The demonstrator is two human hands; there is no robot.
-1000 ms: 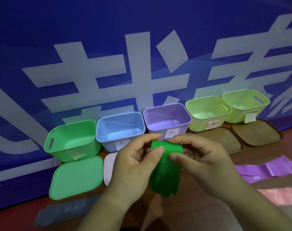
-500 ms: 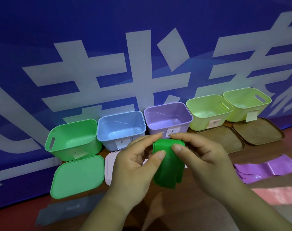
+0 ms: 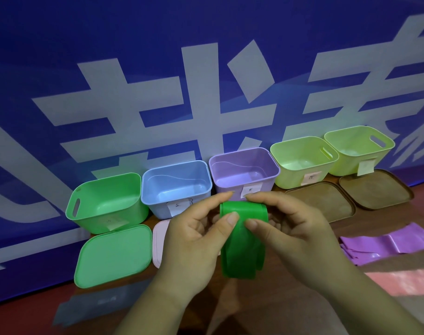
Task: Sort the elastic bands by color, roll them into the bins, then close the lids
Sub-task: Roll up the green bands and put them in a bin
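Note:
A green elastic band (image 3: 241, 247) is held above the table, its top partly rolled and its folded tail hanging down. My left hand (image 3: 196, 240) and my right hand (image 3: 288, 235) both pinch the roll, thumbs in front and fingers behind. Along the blue wall stand open bins: green (image 3: 104, 204), blue (image 3: 177, 187), purple (image 3: 244, 170) and two yellow-green ones (image 3: 302, 160) (image 3: 358, 148). All look empty. A purple band (image 3: 385, 245) lies flat at the right, with a pink band (image 3: 404, 281) in front of it.
A green lid (image 3: 114, 256) lies before the green bin. A pale pink lid (image 3: 160, 240) shows partly behind my left hand. Two brown lids (image 3: 322, 201) (image 3: 375, 189) lie before the yellow-green bins. A grey band (image 3: 85, 308) lies at the lower left.
The roll at the top of the green band has grown and the hanging tail has become shorter. Both hands stay in about the same place.

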